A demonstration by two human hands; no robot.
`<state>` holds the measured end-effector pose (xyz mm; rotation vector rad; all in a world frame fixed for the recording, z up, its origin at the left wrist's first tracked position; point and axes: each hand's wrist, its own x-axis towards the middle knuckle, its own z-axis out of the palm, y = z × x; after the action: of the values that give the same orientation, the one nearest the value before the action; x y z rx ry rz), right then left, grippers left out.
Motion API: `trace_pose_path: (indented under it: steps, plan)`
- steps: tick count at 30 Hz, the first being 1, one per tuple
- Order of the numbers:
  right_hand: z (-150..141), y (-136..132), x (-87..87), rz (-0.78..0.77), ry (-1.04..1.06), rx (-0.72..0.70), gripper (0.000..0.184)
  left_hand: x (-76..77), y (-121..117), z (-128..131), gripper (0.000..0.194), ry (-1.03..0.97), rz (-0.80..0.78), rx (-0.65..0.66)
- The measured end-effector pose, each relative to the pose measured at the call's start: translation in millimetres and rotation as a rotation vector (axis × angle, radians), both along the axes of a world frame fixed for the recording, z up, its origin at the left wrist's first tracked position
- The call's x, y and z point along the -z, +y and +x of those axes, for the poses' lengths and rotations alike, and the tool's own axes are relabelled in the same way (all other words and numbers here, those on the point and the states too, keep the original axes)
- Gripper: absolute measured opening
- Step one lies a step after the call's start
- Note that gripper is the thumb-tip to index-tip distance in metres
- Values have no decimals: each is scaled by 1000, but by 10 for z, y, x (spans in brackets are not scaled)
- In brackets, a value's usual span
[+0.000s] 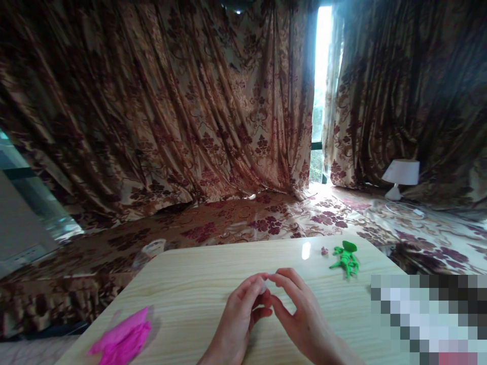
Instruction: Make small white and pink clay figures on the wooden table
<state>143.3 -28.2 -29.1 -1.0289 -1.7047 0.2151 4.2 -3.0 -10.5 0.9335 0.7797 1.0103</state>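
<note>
Over the middle of the table my left hand (243,309) pinches a small pale whitish piece (263,287) between thumb and fingers; it is too small and too covered to name. My right hand (300,312) comes in from the right, thumb and index finger apart, its fingertips close beside the left fingertips. I cannot tell whether they touch the pale piece. Past the hands, at the right back, lies a green toy figure (345,259) with limb-like parts. A small pinkish lump (324,251) sits just left of it.
The wood-grain table (182,289) carries a crumpled bright pink bag or sheet (124,337) at front left. Beyond its back-left corner is a clear plastic container (152,249). A white lamp (401,175) stands on the floral-covered ledge (274,218). The lower right is pixelated.
</note>
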Motion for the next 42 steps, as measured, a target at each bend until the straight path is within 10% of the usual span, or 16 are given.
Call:
trace_pose_path:
  steps: [12, 36, 42]
  plan:
    - [392, 334, 159, -221, 504, 187, 28, 40, 139, -98, 28, -154, -102, -113]
    - [419, 318, 305, -191, -161, 226, 18, 9, 56, -42, 27, -71, 7, 33]
    - [268, 312, 205, -634, 744, -124, 26, 49, 83, -16, 28, 17, -34, -26]
